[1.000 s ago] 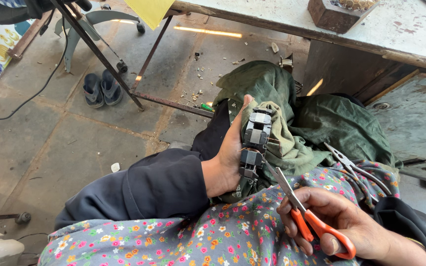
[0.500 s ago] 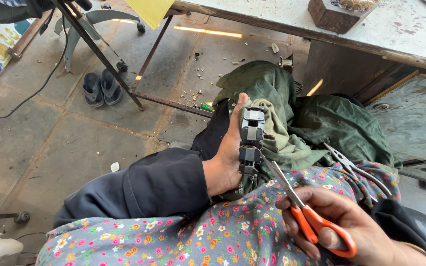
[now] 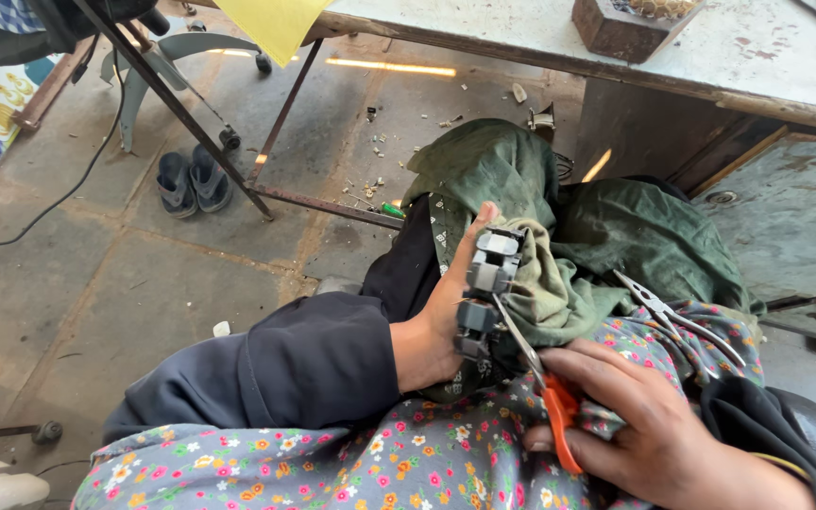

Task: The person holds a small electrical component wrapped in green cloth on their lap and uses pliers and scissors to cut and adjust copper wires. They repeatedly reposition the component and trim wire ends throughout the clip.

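My left hand (image 3: pixel 441 316) grips a string of grey and black plastic connector blocks (image 3: pixel 485 283), held upright over my lap. In my right hand (image 3: pixel 649 430) I hold orange-handled scissors (image 3: pixel 548 392); their blades point up and left and reach the lower block. Both hands are above a floral cloth (image 3: pixel 408 453) on my lap and a green cloth (image 3: pixel 559 236) draped over my knees. Dark sleeves cover both forearms.
Metal pliers (image 3: pixel 677 316) lie on the floral cloth to the right. A worn workbench (image 3: pixel 748 66) with a wooden block (image 3: pixel 620 24) stands ahead. A pair of sandals (image 3: pixel 191 179) and a metal frame leg (image 3: pixel 181 109) are on the paved floor to the left.
My right hand has brought the scissors up and left, so the blades now touch the lower connector block. My left hand has tilted the blocks slightly.
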